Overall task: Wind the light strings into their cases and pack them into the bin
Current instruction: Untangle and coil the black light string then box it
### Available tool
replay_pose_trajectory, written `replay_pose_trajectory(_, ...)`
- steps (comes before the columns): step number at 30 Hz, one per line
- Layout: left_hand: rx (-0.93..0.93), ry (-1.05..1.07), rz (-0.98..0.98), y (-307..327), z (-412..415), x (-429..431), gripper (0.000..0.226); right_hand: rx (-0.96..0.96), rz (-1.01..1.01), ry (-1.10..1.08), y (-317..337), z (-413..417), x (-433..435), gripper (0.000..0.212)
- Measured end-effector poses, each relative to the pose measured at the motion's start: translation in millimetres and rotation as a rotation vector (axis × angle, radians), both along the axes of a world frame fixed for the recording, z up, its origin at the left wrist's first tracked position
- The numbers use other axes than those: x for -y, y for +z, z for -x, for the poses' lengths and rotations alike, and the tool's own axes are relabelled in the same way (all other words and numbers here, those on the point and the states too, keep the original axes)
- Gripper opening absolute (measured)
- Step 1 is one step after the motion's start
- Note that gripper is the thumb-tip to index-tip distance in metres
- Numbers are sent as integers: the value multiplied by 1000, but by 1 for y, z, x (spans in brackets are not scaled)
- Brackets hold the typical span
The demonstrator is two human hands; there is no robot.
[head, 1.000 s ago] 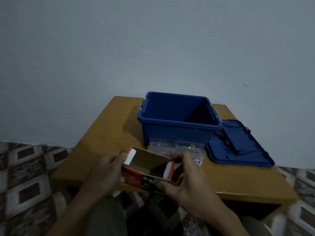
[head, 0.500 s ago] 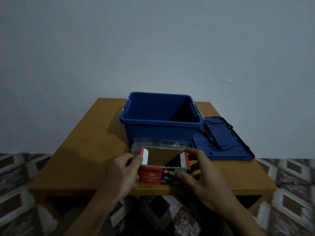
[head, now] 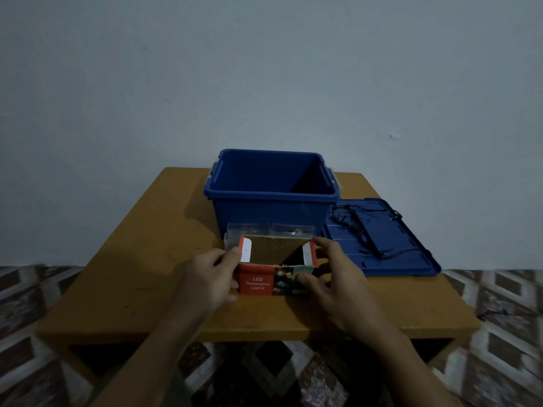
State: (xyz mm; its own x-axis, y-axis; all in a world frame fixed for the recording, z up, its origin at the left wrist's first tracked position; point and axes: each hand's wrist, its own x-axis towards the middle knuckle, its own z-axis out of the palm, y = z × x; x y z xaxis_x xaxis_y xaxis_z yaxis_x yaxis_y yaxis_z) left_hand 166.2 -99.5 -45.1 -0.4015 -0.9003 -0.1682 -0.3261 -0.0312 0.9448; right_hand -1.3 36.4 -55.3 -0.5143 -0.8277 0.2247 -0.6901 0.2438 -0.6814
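Behind the open carton (head: 274, 270), a clear plastic case (head: 269, 231) is half hidden, its contents too dim to be made out. "LED Decorative Lights" can be read on the carton's red front. The carton is gripped at each end on the worktop (head: 141, 259) by the left hand (head: 210, 279) and right hand (head: 332, 277), fingers closed around it. A dark light string (head: 361, 227) is seen lying on the blue lid (head: 396, 251), beside the open bin (head: 273, 207).

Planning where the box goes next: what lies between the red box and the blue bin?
A clear plastic case stands between the red box and the bin, seen in the head view.
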Motion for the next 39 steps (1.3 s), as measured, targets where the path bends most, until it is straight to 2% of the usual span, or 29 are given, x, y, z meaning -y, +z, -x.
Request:
replay_pose_trajectory(8,-9,64,-42,5,3,-3,25,21,1,12,-5,1,-6,57)
replay_pose_trajectory(11,37,89,207,8,-3,-9,18,-11,-17,17,-6,4,-15,57)
replay_pose_trajectory(14,-28,76,472,19,-6,-15,5,-48,-33,-9,-6,15,-27,50)
replay_pose_trajectory(16,-83,26,596,30,-1,-18,5,-78,-25,-29,-5,27,-36,40)
replay_pose_trajectory(21,-112,-163,724,68,41,-33,9,-158,-14,-160,7,75,-54,21)
replay_pose_trajectory(24,-91,-359,759,85,84,-42,12,-223,-95,-227,14,115,-57,22)
replay_pose_trajectory(27,30,-570,776,86,134,-46,17,-310,-221,-252,16,152,-53,30)
replay_pose_trajectory(30,236,-755,803,74,184,-50,27,-393,-391,-226,16,173,-46,37)
replay_pose_trajectory(33,467,-920,799,55,222,-57,35,-438,-513,-208,17,182,-40,33)
replay_pose_trajectory(34,530,-961,799,49,232,-61,32,-447,-528,-204,16,186,-38,29)
replay_pose_trajectory(36,641,-988,820,39,245,-68,9,-464,-545,-195,11,193,-37,22)
replay_pose_trajectory(37,668,-987,822,34,249,-70,4,-468,-543,-189,7,197,-36,20)
replay_pose_trajectory(39,690,-988,813,27,254,-73,18,-450,-516,-179,2,203,-37,20)
